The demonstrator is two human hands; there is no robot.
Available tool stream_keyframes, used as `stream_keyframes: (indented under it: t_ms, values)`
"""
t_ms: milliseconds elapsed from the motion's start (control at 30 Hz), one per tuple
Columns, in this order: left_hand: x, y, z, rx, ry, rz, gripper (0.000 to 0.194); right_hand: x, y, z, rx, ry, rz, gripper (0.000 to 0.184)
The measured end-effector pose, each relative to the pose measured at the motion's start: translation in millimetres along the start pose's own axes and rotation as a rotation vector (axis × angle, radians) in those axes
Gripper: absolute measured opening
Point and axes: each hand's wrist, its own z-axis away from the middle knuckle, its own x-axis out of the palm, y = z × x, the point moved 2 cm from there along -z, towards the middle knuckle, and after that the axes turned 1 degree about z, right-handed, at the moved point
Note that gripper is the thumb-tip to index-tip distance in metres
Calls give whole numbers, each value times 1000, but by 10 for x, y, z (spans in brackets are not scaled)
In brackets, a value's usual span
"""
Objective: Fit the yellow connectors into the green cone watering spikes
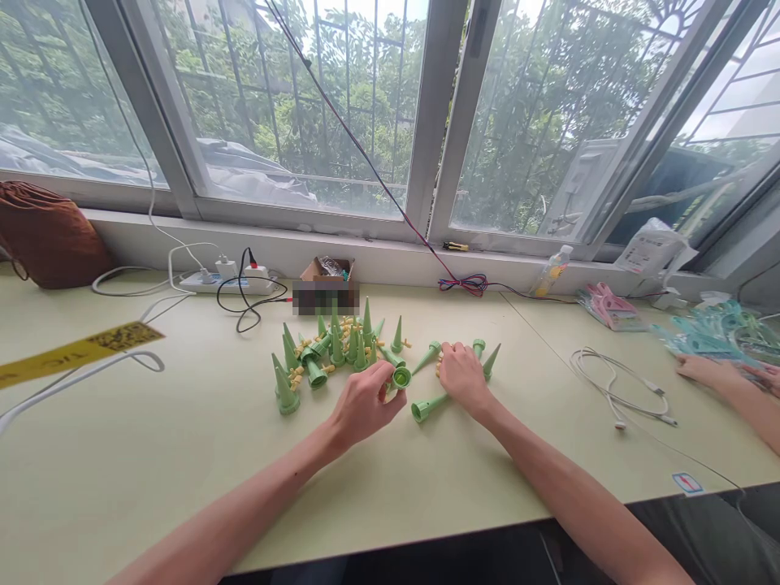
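Your L hand (366,398) pinches 1 green cone (402,379), mouth facing you, prob. exposing its inside; R hand (465,374) grip: can't tell

We count one green cone (401,379) in our left fingers (379,375), four loose cones (434,404) around our right fingers (454,361), and more than ten in the crowded cluster (286,396), where overlap stops our exact tally. Beyond, we count one brown bag (52,236), one power strip (262,287), one cardboard box (312,271) and one bottle (552,270).
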Motion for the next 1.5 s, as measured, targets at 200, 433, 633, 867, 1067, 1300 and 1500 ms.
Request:
stream_keyframes:
  t_ms: [200, 433, 633, 867, 1067, 1300, 1500]
  values:
    - [-7, 4, -13, -9, 22, 27, 20, -2, -4, 11, -25, 4, -14, 17]
    - [-7, 13, -17, -8, 35, 46, 23, 54, 13, -2, -48, 45, -16, 20]
    - [-10, 22, -20, -3, 42, 68, 24, 32, -5, 10, -56, 54, 9, 21]
    - [-5, 2, -20, -27, 58, 98, 29, -9, -65, 56, -79, 85, -20, 21]
    - [15, -25, -6, -163, 43, 204, 26, -11, -140, 105, -184, 218, -166, 21]
    - [6, -1, -25, -270, 8, 313, 23, -58, -245, 178, -405, 353, -523, 18]
    - [22, -25, -38, -345, -7, 408, 23, -114, -297, 222, -521, 370, -693, 18]
